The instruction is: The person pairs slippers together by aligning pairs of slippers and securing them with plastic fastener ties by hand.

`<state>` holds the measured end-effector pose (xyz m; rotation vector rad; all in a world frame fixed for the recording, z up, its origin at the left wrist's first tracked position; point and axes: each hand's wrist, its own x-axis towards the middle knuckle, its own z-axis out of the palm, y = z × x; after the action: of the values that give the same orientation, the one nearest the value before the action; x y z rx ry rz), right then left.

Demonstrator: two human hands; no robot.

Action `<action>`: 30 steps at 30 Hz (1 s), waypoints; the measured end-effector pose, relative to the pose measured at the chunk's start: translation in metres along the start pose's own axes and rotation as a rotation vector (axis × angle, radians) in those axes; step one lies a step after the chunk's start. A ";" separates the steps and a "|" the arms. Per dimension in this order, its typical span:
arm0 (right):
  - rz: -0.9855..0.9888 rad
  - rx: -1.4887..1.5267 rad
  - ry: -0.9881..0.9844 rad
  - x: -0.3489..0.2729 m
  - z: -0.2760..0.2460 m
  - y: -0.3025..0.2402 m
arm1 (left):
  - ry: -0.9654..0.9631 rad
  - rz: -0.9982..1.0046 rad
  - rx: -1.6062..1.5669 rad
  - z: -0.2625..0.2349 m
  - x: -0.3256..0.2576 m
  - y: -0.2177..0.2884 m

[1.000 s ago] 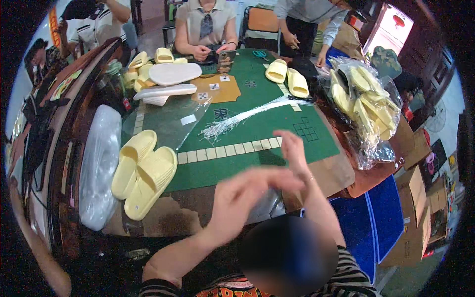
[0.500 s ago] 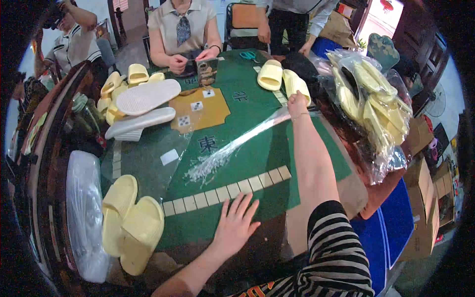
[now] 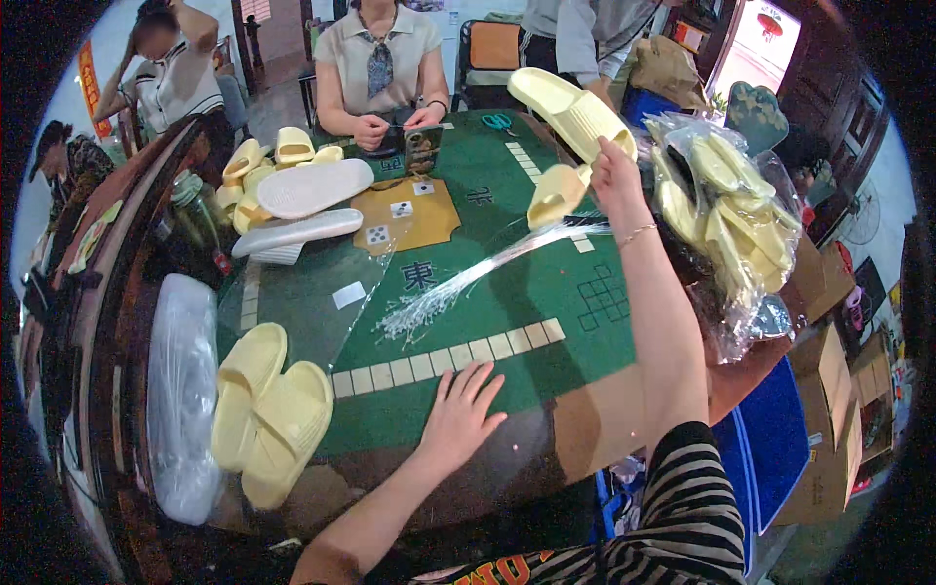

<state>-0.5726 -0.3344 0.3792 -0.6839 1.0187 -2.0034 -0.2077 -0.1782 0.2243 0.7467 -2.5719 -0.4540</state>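
My right hand (image 3: 616, 180) is closed on a pale yellow slipper (image 3: 556, 102), raised and tilted above the far right of the table. A second yellow slipper (image 3: 556, 195) hangs tilted just below it; whether my fingers also grip this one is hidden. Palm down with fingers spread, my left hand (image 3: 461, 414) rests on the green tabletop (image 3: 526, 390), its fingertips by the printed row of pale tiles. Between the hands lies a bundle of thin clear plastic strands (image 3: 458, 278). Another yellow slipper pair (image 3: 278, 414) lies overlapping at the near left.
Wrapped yellow slippers (image 3: 746, 210) pile up at the right edge. White slippers (image 3: 317, 185) and more yellow ones (image 3: 294, 146) sit far left, near a glass jar (image 3: 200, 210). A clear plastic stack (image 3: 183, 390) flanks the left edge. Across the table stands a person (image 3: 385, 73) holding something small.
My right hand has lifted the yellow slippers off the table, and they are now tilted. My left hand stays flat on the table. The view has shifted slightly.
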 end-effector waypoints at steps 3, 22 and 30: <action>0.052 -0.028 -0.121 -0.072 0.038 -0.041 | 0.130 -0.050 -0.210 0.009 -0.002 -0.010; 0.396 -0.276 -0.138 -0.261 -0.027 0.050 | 0.653 -0.354 -0.374 -0.035 -0.070 0.042; 0.448 -0.268 -0.248 -0.266 0.000 0.045 | 0.227 -0.389 -0.360 -0.003 0.004 0.008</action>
<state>-0.4067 -0.1332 0.3109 -0.7464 1.1786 -1.3759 -0.2127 -0.1747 0.2317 1.0926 -2.0566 -0.8697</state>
